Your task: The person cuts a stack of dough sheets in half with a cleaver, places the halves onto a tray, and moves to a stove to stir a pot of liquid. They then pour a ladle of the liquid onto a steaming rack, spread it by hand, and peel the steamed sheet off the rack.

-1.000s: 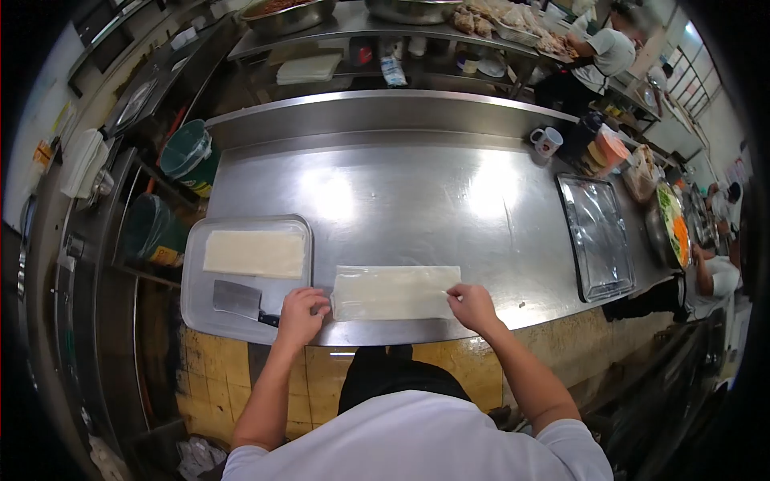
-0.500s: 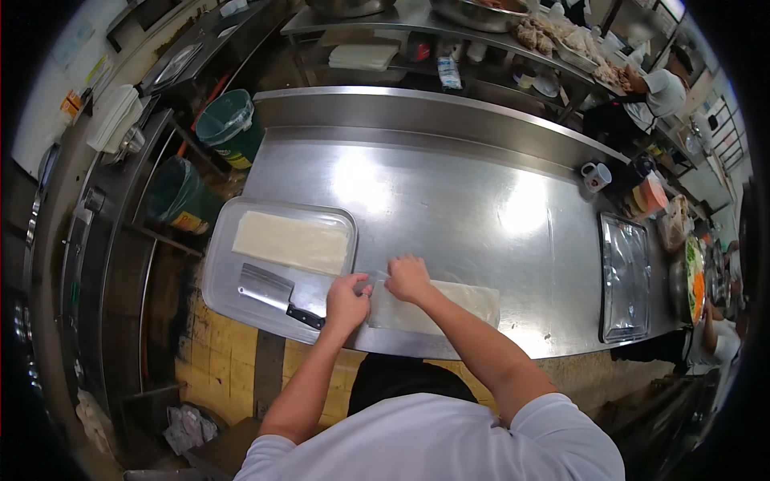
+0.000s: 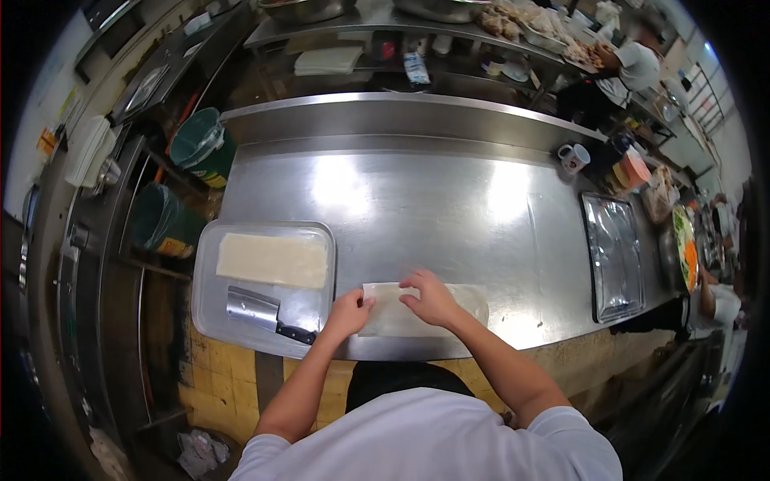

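A pale, flat rectangular sheet (image 3: 385,317), apparently in thin clear plastic, lies near the front edge of the steel table (image 3: 273,180). My left hand (image 3: 347,313) is at its left end, thumb and fingers pinched on the edge. Over the sheet's middle is my right hand (image 3: 431,300), its fingers curved and apart, slightly blurred. To the left, a shallow translucent tray (image 3: 210,317) overlaps the table's front edge. It carries a second pale rectangular slab (image 3: 273,260) and a cleaver (image 3: 255,309) with a black handle.
A dark-rimmed metal tray (image 3: 613,256) lies at the table's right end. Behind it stand a mug (image 3: 573,158) and a bowl of cut vegetables (image 3: 686,252). Two green bins (image 3: 196,144) are on the left. A co-worker (image 3: 634,68) stands at the back right.
My right hand has moved right from the sheet's left end, and its fingers have spread. My left hand now pinches the sheet's edge. The view has shifted slightly.
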`<control>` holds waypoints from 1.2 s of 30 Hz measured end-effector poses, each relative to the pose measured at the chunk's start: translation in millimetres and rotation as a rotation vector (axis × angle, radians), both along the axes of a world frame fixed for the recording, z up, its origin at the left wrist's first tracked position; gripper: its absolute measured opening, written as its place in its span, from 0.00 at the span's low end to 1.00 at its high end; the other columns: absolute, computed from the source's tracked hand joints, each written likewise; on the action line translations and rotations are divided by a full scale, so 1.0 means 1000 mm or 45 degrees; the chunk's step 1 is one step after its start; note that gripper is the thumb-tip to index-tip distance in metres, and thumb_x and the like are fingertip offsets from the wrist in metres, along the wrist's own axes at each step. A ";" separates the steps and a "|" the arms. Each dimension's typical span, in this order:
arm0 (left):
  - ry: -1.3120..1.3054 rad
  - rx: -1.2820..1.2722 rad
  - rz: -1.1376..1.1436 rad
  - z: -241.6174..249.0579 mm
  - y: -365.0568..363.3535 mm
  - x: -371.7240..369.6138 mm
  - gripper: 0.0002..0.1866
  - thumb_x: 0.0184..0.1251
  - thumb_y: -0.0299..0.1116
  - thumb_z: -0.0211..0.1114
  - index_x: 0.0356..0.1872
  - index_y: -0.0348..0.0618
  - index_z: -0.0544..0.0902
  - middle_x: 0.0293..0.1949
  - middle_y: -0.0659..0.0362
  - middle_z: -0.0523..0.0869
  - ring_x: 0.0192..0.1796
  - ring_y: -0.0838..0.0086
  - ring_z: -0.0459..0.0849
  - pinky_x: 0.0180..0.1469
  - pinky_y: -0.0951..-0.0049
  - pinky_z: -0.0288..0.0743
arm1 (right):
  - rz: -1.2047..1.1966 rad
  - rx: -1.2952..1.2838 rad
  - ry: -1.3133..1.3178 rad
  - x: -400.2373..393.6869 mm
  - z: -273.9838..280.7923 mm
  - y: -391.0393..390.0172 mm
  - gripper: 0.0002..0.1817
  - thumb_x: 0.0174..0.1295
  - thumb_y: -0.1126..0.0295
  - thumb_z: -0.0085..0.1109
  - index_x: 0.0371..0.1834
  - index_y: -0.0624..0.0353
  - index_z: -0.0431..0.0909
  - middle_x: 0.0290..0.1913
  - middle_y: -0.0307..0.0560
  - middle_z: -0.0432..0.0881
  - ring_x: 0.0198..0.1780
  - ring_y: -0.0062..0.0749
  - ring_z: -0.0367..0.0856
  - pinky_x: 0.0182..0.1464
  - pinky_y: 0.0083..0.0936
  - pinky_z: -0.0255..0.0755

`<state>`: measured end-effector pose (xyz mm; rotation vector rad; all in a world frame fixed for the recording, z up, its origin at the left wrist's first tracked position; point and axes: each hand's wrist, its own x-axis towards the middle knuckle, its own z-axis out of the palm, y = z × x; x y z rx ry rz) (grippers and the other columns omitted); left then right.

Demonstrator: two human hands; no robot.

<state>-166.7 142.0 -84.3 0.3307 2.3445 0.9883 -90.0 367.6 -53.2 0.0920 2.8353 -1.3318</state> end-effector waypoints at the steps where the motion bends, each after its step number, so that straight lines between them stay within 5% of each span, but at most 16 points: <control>1: 0.007 0.098 0.005 -0.013 -0.001 0.001 0.17 0.76 0.43 0.66 0.43 0.35 0.85 0.33 0.44 0.88 0.37 0.47 0.87 0.43 0.55 0.79 | -0.058 -0.023 -0.050 0.015 0.002 0.008 0.12 0.61 0.67 0.69 0.44 0.62 0.86 0.46 0.55 0.84 0.52 0.52 0.81 0.57 0.43 0.76; 4: 0.171 0.029 0.141 -0.025 0.007 0.014 0.19 0.78 0.46 0.61 0.42 0.36 0.83 0.36 0.40 0.88 0.43 0.41 0.87 0.45 0.46 0.77 | -0.235 -0.110 -0.172 0.067 0.005 0.029 0.14 0.63 0.67 0.68 0.46 0.65 0.86 0.44 0.57 0.87 0.48 0.51 0.85 0.54 0.40 0.79; 12: 0.697 -0.249 0.069 0.002 0.040 0.042 0.17 0.82 0.43 0.53 0.41 0.39 0.80 0.30 0.38 0.87 0.35 0.36 0.86 0.39 0.38 0.75 | -0.637 -0.343 -0.285 0.197 0.001 0.042 0.14 0.64 0.67 0.69 0.48 0.66 0.86 0.44 0.58 0.90 0.45 0.41 0.90 0.51 0.34 0.82; 21: 1.094 0.038 -0.317 0.182 0.133 0.100 0.12 0.79 0.38 0.60 0.38 0.40 0.80 0.23 0.44 0.85 0.27 0.41 0.85 0.32 0.43 0.75 | -0.974 -0.487 -0.092 0.268 -0.017 0.059 0.15 0.62 0.69 0.70 0.48 0.66 0.86 0.42 0.55 0.91 0.42 0.38 0.89 0.49 0.32 0.82; 27: 1.137 0.301 -0.554 0.280 0.191 0.156 0.08 0.76 0.33 0.64 0.38 0.39 0.81 0.22 0.45 0.84 0.26 0.46 0.85 0.30 0.52 0.76 | -1.221 -0.723 0.102 0.279 -0.061 0.085 0.14 0.64 0.72 0.70 0.50 0.66 0.85 0.41 0.41 0.88 0.43 0.25 0.85 0.49 0.26 0.79; 31: 1.160 0.405 -0.631 0.323 0.204 0.169 0.09 0.77 0.34 0.64 0.38 0.38 0.82 0.23 0.45 0.85 0.26 0.49 0.86 0.30 0.56 0.76 | -1.227 -1.489 0.240 0.263 -0.076 0.104 0.22 0.66 0.72 0.68 0.63 0.61 0.78 0.56 0.44 0.84 0.55 0.28 0.82 0.56 0.29 0.76; 36: 1.102 0.376 -0.568 0.352 0.180 0.154 0.11 0.78 0.35 0.65 0.39 0.35 0.84 0.24 0.45 0.85 0.24 0.57 0.84 0.30 0.63 0.75 | -0.475 -2.544 0.457 0.242 -0.047 0.098 0.30 0.67 0.68 0.67 0.72 0.60 0.70 0.66 0.50 0.81 0.67 0.44 0.80 0.66 0.45 0.74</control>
